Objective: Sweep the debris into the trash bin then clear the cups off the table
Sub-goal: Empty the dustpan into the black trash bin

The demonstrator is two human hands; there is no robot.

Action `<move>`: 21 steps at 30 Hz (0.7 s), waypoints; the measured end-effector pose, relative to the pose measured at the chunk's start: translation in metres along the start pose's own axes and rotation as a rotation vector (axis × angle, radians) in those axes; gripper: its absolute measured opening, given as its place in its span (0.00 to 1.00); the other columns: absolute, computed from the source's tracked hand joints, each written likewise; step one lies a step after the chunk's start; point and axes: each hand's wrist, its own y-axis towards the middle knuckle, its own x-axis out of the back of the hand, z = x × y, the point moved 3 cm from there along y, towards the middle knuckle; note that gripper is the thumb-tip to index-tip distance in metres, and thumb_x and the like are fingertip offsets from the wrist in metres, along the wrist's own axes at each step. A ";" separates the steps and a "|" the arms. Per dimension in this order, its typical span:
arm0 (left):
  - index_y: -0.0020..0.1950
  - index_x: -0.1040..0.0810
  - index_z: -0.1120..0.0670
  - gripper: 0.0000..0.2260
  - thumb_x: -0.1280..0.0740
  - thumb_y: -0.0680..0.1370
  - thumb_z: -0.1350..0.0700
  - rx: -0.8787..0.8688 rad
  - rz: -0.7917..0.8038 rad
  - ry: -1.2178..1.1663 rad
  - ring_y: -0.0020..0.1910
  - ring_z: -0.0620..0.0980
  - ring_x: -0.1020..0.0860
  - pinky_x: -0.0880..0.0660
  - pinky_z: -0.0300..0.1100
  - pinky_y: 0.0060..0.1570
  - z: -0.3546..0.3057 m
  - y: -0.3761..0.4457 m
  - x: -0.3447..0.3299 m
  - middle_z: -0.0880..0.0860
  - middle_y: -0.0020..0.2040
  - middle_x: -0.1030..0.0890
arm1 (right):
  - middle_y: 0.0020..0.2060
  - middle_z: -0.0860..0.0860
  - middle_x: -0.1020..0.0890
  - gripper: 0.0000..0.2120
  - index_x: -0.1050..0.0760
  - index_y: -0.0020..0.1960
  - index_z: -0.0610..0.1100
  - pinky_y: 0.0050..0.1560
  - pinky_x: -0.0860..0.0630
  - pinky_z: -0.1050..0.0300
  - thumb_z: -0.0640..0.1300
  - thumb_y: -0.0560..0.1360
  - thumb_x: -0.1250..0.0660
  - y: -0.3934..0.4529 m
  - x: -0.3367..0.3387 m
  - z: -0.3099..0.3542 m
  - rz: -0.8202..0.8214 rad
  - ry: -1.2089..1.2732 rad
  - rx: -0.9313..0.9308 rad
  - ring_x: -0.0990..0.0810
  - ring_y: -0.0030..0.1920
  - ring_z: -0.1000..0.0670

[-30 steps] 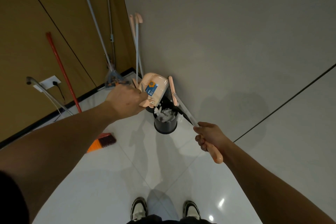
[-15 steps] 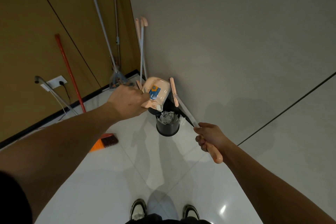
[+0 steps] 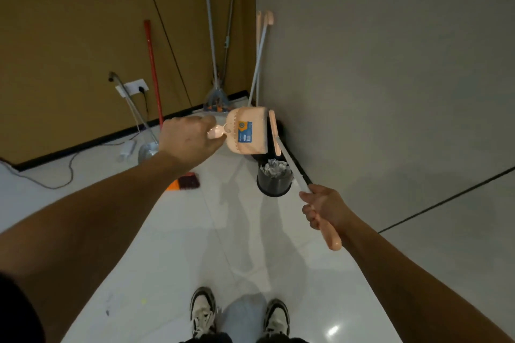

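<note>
Your left hand (image 3: 187, 140) grips the short handle of the peach plastic dustpan (image 3: 246, 131), and in the last second you have lifted it up and away from the small round black trash bin (image 3: 274, 184). A moment ago the pan sat tipped right over the bin's mouth with white scraps falling from its lip; now it hangs clear at the bin's 11 o'clock, nothing dropping from it. Its blue label faces you, so the inside is hidden and you cannot tell whether it emptied fully.

Your right hand (image 3: 323, 207) is wrapped around the long peach-and-grey broom handle (image 3: 312, 198), same grip as before. The peach broom head (image 3: 273, 133) stands just beside the dustpan's right edge, toward the grey wall. The shaft crosses the bin's rim on the wall side.

The debris, crumpled white paper scraps (image 3: 274, 168), fills the bin to the brim; the bin stands on the white tiled floor (image 3: 223, 245) at your 12 o'clock, near the wall.

By my reading the tipping is done and the sweeping half of the job is about finished. A small yellow speck (image 3: 143, 301) lies on the floor at your 9 o'clock, by your left shoe (image 3: 203, 312); worth a check before you move on. Neither the cups nor the table are in view.

Other cleaning tools lean in the corner at your 12 o'clock, including a red-handled broom with an orange head (image 3: 152, 69) and a grey mop (image 3: 216, 95).
</note>
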 end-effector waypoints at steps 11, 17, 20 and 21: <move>0.38 0.27 0.50 0.20 0.38 0.75 0.34 0.540 0.054 0.054 0.30 0.56 0.25 0.33 0.41 0.30 0.127 -0.167 0.031 0.52 0.31 0.23 | 0.25 0.48 0.32 0.05 0.29 0.55 0.45 0.21 0.37 0.66 0.41 0.80 0.35 -0.022 -0.142 -0.043 0.228 -0.268 -0.094 0.35 0.20 0.54; 0.35 0.29 0.49 0.19 0.36 0.74 0.35 0.803 0.125 0.105 0.26 0.49 0.30 0.38 0.39 0.27 0.216 -0.307 0.055 0.46 0.26 0.30 | 0.26 0.49 0.29 0.06 0.26 0.56 0.43 0.23 0.35 0.62 0.42 0.80 0.34 -0.040 -0.261 -0.096 0.326 -0.495 -0.099 0.33 0.23 0.53; 0.34 0.31 0.49 0.19 0.36 0.72 0.35 0.954 0.149 0.117 0.29 0.53 0.29 0.37 0.40 0.28 0.257 -0.387 0.075 0.48 0.27 0.29 | 0.29 0.48 0.31 0.07 0.26 0.55 0.40 0.23 0.37 0.61 0.41 0.79 0.34 -0.053 -0.324 -0.125 0.410 -0.591 -0.113 0.34 0.24 0.54; 0.34 0.32 0.49 0.19 0.35 0.71 0.35 1.006 0.156 0.129 0.30 0.54 0.30 0.38 0.41 0.29 0.269 -0.414 0.083 0.48 0.28 0.29 | 0.29 0.48 0.31 0.05 0.26 0.54 0.41 0.23 0.38 0.61 0.41 0.79 0.34 -0.057 -0.345 -0.135 0.440 -0.633 -0.116 0.35 0.24 0.54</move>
